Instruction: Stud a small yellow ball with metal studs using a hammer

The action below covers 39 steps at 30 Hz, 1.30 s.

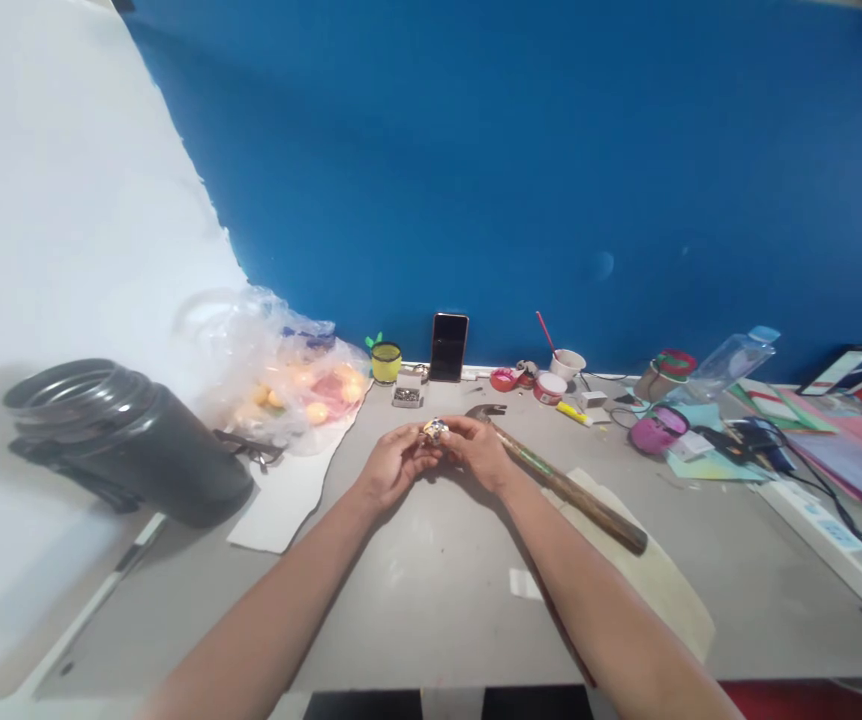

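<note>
Above the middle of the grey table, my left hand (399, 465) and my right hand (478, 448) meet at the fingertips. Between them is a small shiny metal object (435, 430), silvery with gold and dark spots; its exact kind is too small to tell. Both hands pinch it, one from each side. A claw hammer (566, 488) with a worn wooden handle lies just right of my right hand, its head pointing away from me. Beyond my hands, a small open box (408, 388) holds shiny metal bits.
A large dark bottle (138, 440) stands at left beside a plastic bag of orange fruit (303, 390). A phone (449, 346) leans on the blue wall. A white cup (568, 363), a pink mesh pouch (658, 428) and a power strip (825, 520) are at right.
</note>
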Motion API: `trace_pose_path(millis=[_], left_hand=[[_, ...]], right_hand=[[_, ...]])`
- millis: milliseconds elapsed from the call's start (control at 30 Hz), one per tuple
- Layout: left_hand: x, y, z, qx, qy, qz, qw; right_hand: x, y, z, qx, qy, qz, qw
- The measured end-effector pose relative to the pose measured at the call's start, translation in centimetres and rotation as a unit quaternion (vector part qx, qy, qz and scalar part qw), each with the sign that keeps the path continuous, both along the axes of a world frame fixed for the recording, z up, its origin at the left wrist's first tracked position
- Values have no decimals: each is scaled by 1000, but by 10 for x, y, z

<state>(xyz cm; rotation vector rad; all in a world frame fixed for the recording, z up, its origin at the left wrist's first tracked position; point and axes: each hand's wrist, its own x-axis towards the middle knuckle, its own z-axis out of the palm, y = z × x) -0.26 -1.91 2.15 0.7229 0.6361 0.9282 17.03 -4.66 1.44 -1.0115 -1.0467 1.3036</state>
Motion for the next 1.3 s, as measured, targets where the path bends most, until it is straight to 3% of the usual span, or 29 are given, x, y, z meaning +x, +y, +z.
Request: trace_pose_path(millis=[300, 533, 833, 1100, 1300], left_hand=[[-3, 2, 6, -35, 46, 34, 998], [-5, 3, 8, 5, 95, 90, 991], [-4, 4, 9, 79, 109, 133, 982], [-5, 5, 12, 45, 87, 126, 987], [-8, 5, 13, 108, 134, 130, 976]], right_hand=[[5, 2, 6, 7, -74, -118, 990], [11, 1, 5, -22, 77, -5, 997], [13, 1, 5, -72, 111, 40, 990], [4, 1, 2, -24, -44, -22, 998], [-3, -1, 2, 70, -178, -70, 979]])
